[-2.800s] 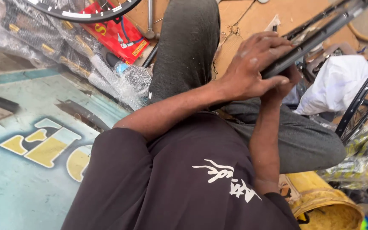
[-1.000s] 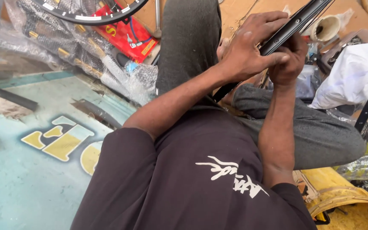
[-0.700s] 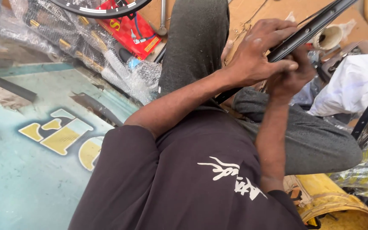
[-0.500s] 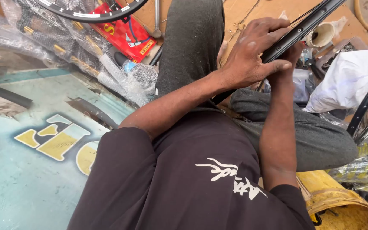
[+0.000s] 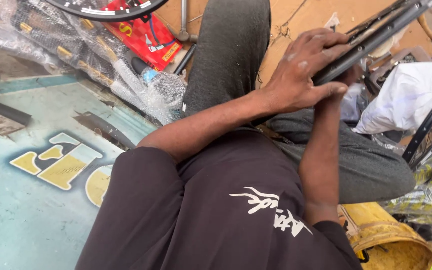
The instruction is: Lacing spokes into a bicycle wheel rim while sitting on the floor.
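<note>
I look down over my dark shirt and grey trousers (image 5: pixel 226 55). My left hand (image 5: pixel 301 75) reaches across my lap and is closed over a black bicycle rim (image 5: pixel 376 35) that runs up to the top right corner. My right hand (image 5: pixel 347 79) comes up from below and grips the same rim from the underside, mostly hidden behind the left hand. Both hands press together at the rim's lower end, above my right thigh.
A red package (image 5: pixel 143 35) and bubble-wrapped parts (image 5: pixel 96 65) lie at the upper left beneath a wheel (image 5: pixel 106 7). A white bag (image 5: pixel 406 100) and a spoked wheel (image 5: pixel 428 130) sit at the right. A yellow bucket (image 5: pixel 391 240) stands at the lower right. The floor (image 5: pixel 21 215) is painted teal.
Both hands have kept their grip on the rim and shifted it slightly up and to the right; the view has swayed a little.
</note>
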